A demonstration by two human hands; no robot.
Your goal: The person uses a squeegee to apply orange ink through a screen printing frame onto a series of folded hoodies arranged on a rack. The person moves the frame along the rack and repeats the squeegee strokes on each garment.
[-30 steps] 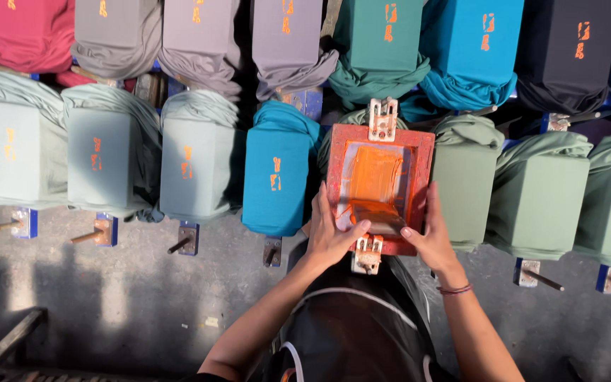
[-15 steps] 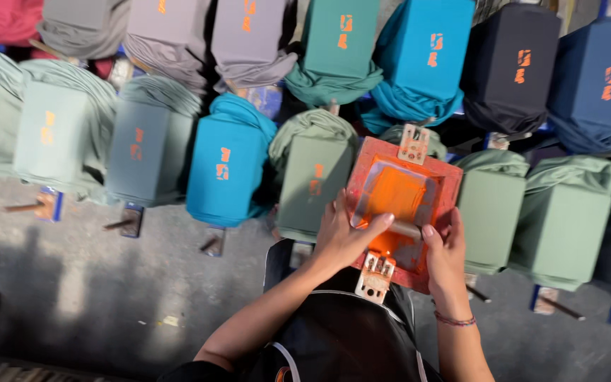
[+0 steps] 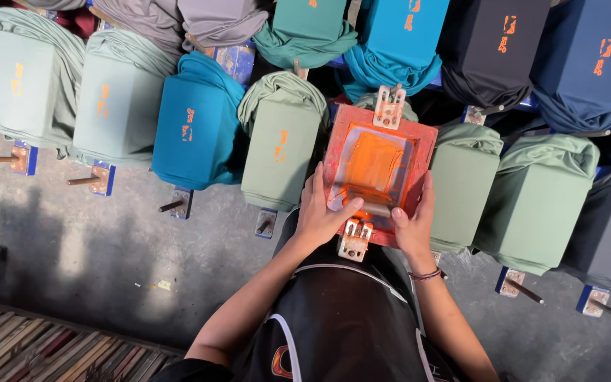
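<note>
An orange-red wooden printing frame (image 3: 426, 145) with wet orange ink on its mesh lies over a board in the row of shirt-covered boards. My left hand (image 3: 319, 212) grips its near left edge, thumb reaching onto the squeegee bar (image 3: 365, 205) at the frame's near end. My right hand (image 3: 415, 223) holds the near right edge and the same bar. A metal bracket (image 3: 389, 106) sticks out at the far end, another (image 3: 353, 240) at the near end. To the left a sage green shirt (image 3: 281, 152) carries a small orange print.
Two rows of boards wear shirts: pale green (image 3: 118, 106), teal (image 3: 196, 131), black (image 3: 493, 49), navy (image 3: 588, 56), plain green (image 3: 539, 201) at right. Metal pegs (image 3: 175, 205) jut over the concrete floor (image 3: 93, 240). Wooden slats (image 3: 30, 350) lie bottom left.
The view has shifted right along the row. The frame with both hands on it now sits over a board further right, and the green shirt to its left shows a fresh orange print.
</note>
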